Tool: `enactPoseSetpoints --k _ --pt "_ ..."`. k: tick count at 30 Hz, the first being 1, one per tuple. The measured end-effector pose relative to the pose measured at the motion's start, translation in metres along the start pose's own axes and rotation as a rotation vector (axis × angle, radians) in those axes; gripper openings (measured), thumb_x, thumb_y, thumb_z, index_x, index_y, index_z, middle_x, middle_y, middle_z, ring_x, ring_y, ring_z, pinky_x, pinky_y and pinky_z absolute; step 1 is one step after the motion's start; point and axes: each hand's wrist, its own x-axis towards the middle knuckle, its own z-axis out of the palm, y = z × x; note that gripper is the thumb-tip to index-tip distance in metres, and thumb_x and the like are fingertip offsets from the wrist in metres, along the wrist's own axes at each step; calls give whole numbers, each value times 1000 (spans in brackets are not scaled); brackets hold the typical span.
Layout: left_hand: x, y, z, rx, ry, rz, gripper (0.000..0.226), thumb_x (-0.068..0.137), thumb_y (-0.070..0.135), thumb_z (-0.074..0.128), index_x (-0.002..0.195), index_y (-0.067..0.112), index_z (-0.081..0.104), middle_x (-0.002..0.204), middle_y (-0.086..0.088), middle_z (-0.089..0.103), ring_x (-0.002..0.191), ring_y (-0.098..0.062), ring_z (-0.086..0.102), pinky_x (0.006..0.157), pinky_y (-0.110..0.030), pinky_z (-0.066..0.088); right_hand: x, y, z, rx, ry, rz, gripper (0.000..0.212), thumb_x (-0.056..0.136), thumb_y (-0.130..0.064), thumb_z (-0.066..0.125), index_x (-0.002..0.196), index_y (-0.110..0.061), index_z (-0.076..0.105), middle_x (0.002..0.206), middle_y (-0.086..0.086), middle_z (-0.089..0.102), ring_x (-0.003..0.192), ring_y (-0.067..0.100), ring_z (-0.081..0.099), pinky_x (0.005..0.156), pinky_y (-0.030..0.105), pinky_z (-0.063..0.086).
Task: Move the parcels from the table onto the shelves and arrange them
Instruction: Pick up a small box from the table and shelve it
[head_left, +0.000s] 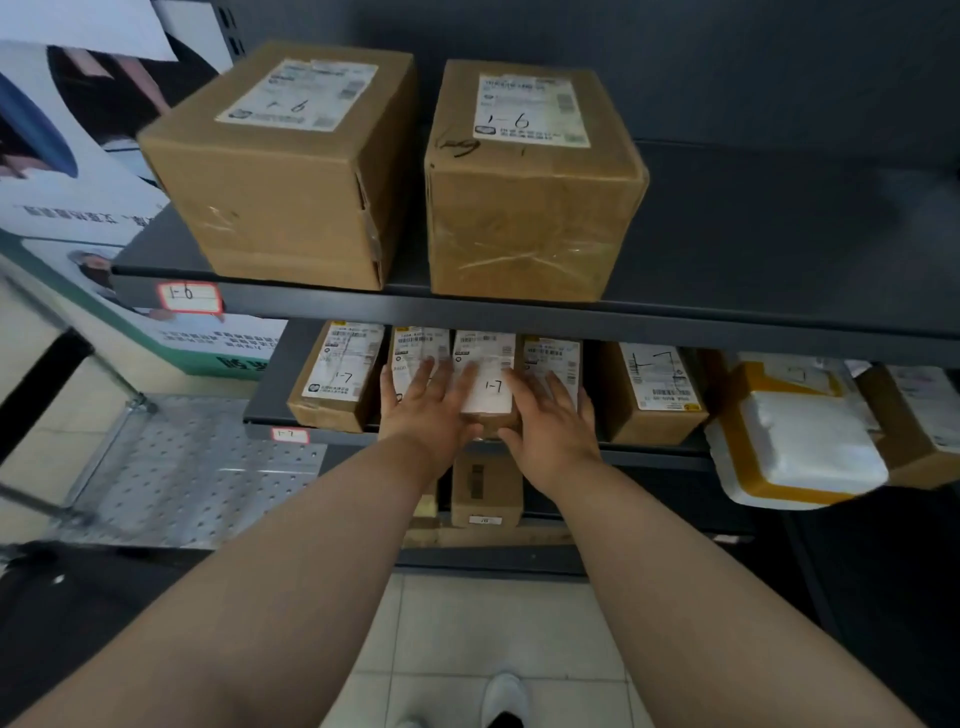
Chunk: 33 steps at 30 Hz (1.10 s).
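Left hand (426, 410) and right hand (553, 423), fingers straight, press flat against the parcel (488, 387), apparently squaring it into the shelf (654, 453) row.

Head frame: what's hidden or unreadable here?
All in the head view:
- Middle parcel on the 1-7 shelf: sides covered by the left hand and right hand.
- Lower box: partly behind the wrists and the shelf edge.
- Rightmost parcel: cut off by the frame edge.
- Shipping labels: printed text too small and blurred.
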Motion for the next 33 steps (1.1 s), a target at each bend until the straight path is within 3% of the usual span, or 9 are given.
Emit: enactPoseSetpoints --k 4,7,10,15,20,26,33 --pt "9 0 3 93 -20 -50 63 102 49 24 152 33 -10 161 1 -15 147 -21 -19 111 -60 -18 15 -6 -4 -101 -143 13 66 103 -35 32 152 -35 -12 163 -4 -2 148 21 -13 116 52 -11" --pt "15 -2 0 117 1 -59 55 104 42 19 153 33 -5 162 1 -11 147 -19 -18 111 -59 -19 30 -12 -3 -203 -209 13 75 101 -26 38 151 -29 -18 162 -5 -12 146 22 -20 114 55 -16" --pt "17 -1 -3 150 -4 -41 56 103 44 19 153 32 -4 162 2 -11 147 -17 -18 109 -57 -21 36 -13 2 -255 -202 -6 79 99 -24 43 151 -27 -16 161 -5 -15 146 22 -21 110 55 -20" --pt "8 8 -3 141 4 15 61 102 49 20 153 31 -6 162 3 -9 148 -18 -15 114 -55 -16 23 -7 0 -204 -160 -31 61 103 -40 27 154 -28 -6 162 -5 -9 147 20 -18 114 51 -18" --pt "1 13 -12 101 34 80 60 102 47 23 154 30 -3 163 1 -5 148 -19 -10 118 -49 -8 2 7 -13 -190 -91 10 62 102 -44 27 154 -26 -2 163 -1 -2 148 20 -13 117 48 -12" --pt "-18 30 -16 121 23 250 61 101 45 27 154 30 -1 163 0 -1 149 -20 -4 120 -46 1 -53 22 -16 -96 -35 176 60 103 -40 27 155 -26 0 163 -1 0 148 19 -9 120 40 -5" --pt "-70 102 -4 275 72 709 61 100 51 26 154 32 3 163 0 4 149 -21 2 120 -45 7 -177 45 -7 -50 27 512 63 102 -44 30 155 -26 1 163 -3 0 149 18 -9 120 38 -3"
